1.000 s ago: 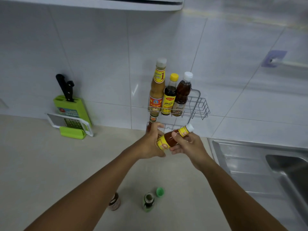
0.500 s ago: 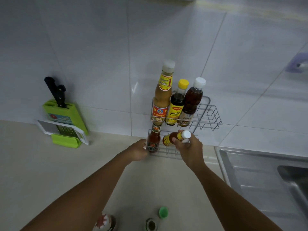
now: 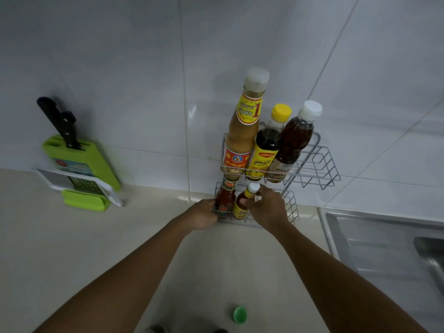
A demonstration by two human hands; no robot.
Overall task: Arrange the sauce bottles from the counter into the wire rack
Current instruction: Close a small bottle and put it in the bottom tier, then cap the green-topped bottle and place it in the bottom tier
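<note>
Reaching forward with both arms, you have your hands at the lower tier of the wire rack (image 3: 292,207), which hangs on the white tiled wall (image 3: 120,68) just above the counter (image 3: 72,248). Your right hand (image 3: 269,210) is closed around the small yellow-labelled bottle (image 3: 242,203), gripping its right side near the neck. The bottle stands in the lower tier, its long axis nearly upright with the white cap leaning slightly up and to the right, toward your right fingers. Just to its left, touching or nearly so, stands a red sauce bottle (image 3: 224,198). Your left hand (image 3: 204,215) curls against the rack's left front corner; whether it clamps the wire or only rests there cannot be told. The right hand is the one on the bottle, so releasing it looks like your next move.

Three taller bottles fill the left of the upper tier; its right part is bare wire. On the pale counter near you lies a green cap (image 3: 239,314), with two dark bottle tops at the bottom edge. A green knife block (image 3: 79,164) leans far left; a steel sink (image 3: 384,239) sits right.
</note>
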